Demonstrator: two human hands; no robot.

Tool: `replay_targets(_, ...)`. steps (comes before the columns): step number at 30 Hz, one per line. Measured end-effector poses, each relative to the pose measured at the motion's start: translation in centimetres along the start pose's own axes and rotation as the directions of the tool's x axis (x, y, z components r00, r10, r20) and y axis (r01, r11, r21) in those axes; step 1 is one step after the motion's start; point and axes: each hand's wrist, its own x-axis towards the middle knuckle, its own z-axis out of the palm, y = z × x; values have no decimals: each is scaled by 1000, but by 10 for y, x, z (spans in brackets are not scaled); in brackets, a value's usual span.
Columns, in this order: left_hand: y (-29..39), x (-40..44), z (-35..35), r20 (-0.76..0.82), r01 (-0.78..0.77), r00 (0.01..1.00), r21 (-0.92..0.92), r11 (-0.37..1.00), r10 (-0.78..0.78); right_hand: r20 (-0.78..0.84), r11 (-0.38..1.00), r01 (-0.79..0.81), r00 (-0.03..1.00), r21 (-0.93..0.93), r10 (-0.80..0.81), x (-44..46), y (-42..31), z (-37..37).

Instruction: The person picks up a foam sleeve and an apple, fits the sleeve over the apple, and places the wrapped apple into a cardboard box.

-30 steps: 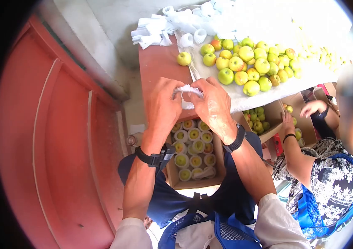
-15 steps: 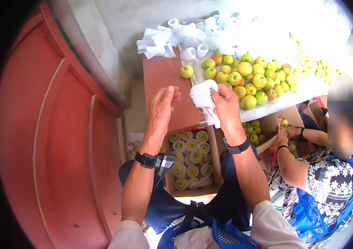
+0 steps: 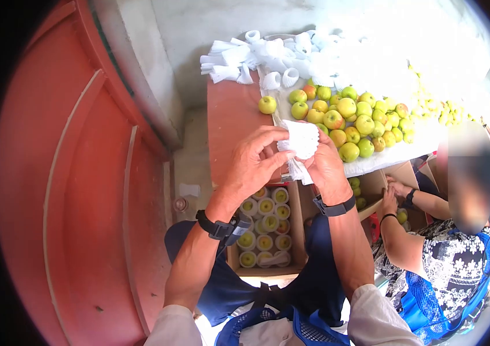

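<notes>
A white foam fruit net is held up between my two hands, over the front edge of the table. My right hand grips it from the right and below. The thumb and fingers of my left hand pinch its left edge. Whether anything sits inside the net cannot be seen. Beyond it a single yellow-green apple rests on the red tabletop, near many loose apples. Below my hands a cardboard box holds rows of apples in white nets.
White foam nets lie heaped at the back of the table. At right a co-worker's hands reach into another cardboard box. A red door stands on the left, and my legs straddle the box of netted apples.
My left hand has moved right and closed on the net's edge; before, it was apart from it. The net has shifted slightly right and down with my right hand.
</notes>
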Motion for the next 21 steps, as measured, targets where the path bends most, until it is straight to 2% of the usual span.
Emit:
replay_targets(2,1,-1,0,8,-13,1000,-51,999,13,55,999,14,998,47,-17,2,1,0)
replay_targets(5,-4,-3,2,58,-31,998,-72,997,36,4,999,13,1000,41,-14,-1,1,10)
replay_targets(7,-5,-5,5,92,167,983,-87,982,-159,52,999,9,999,37,-11,-2,1,12)
replay_targets(8,-5,-4,5,104,166,982,-96,981,-156,101,999,6,995,35,-10,-2,0,14)
replay_targets(10,-4,-1,1,130,341,938,-182,922,-322,68,992,52,997,-117,-45,2,2,18)
replay_targets(12,2,3,-6,90,347,938,-255,903,-335,42,955,10,999,-295,3,14,2,18)
replay_targets(14,7,6,-11,34,325,943,-315,892,-331,77,954,75,996,-291,-54,20,1,43)
replay_targets(15,6,7,-15,53,329,943,-313,891,-329,45,887,60,998,-458,-44,29,1,49)
replay_targets(16,4,7,-20,2,317,942,-334,887,-336,27,846,106,994,-523,-107,40,13,50)
replay_targets(18,-1,10,-28,-46,312,936,-348,884,-348,-42,846,21,998,-533,-51,44,11,66)
replay_targets(21,-13,10,-36,-75,308,912,-523,795,-403,-28,832,-7,1000,-554,-10,57,31,61)
